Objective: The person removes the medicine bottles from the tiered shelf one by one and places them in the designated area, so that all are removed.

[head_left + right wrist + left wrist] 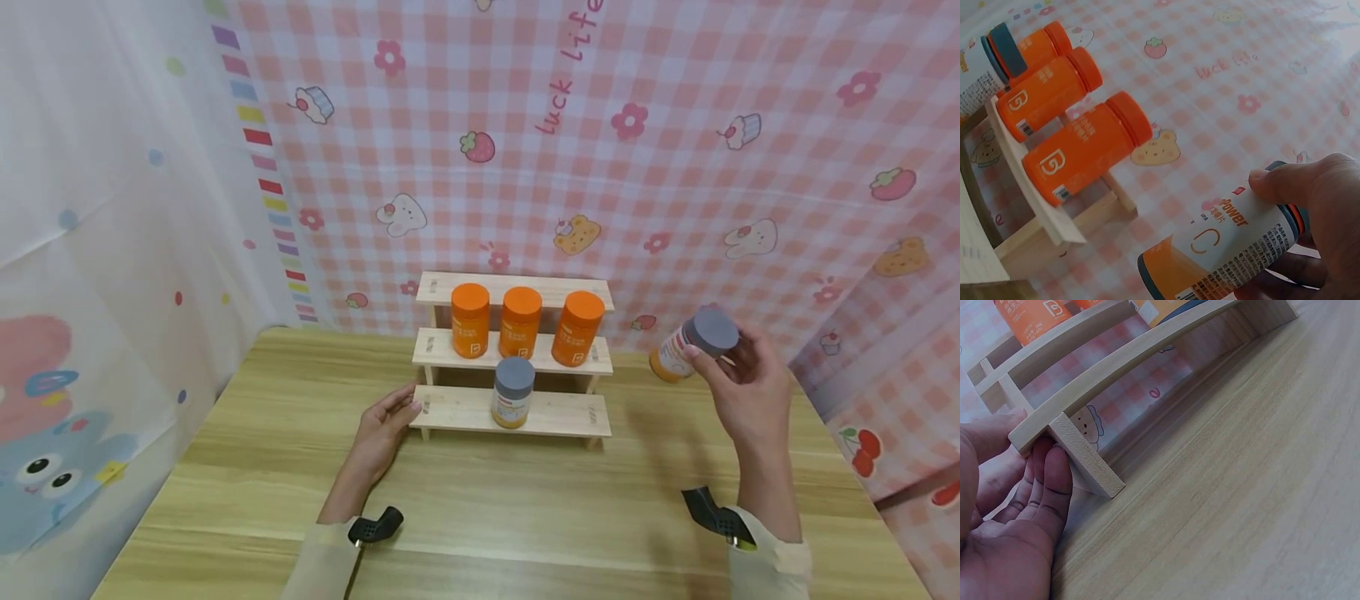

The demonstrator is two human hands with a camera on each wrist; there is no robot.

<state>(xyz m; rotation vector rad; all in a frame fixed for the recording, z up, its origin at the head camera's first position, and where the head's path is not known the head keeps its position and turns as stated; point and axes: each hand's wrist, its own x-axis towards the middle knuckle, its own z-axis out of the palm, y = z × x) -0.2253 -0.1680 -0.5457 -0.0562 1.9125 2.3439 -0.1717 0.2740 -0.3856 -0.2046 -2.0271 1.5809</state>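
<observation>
To the right of a three-tier wooden shelf (465, 411), my right hand (753, 392) grips a white-and-orange bottle with a grey lid (1219, 240). This bottle is tilted, its base pointing toward the shelf. My left hand (384, 433) pinches the left end of the lowest tier, thumb at the board's edge and fingers underneath (1057, 469). A matching grey-lidded bottle (512, 396) stands upright on that lowest tier, near its middle. On the middle tier three orange bottles, left (470, 321), centre (521, 323) and right (578, 328), stand in a row.
The shelf's top tier (517, 287) bears no bottle. Under everything lies a wood-grain table (480, 517). A pink checked cloth (525, 183) hangs right behind the shelf, and a white patterned curtain (135, 208) borders the left side.
</observation>
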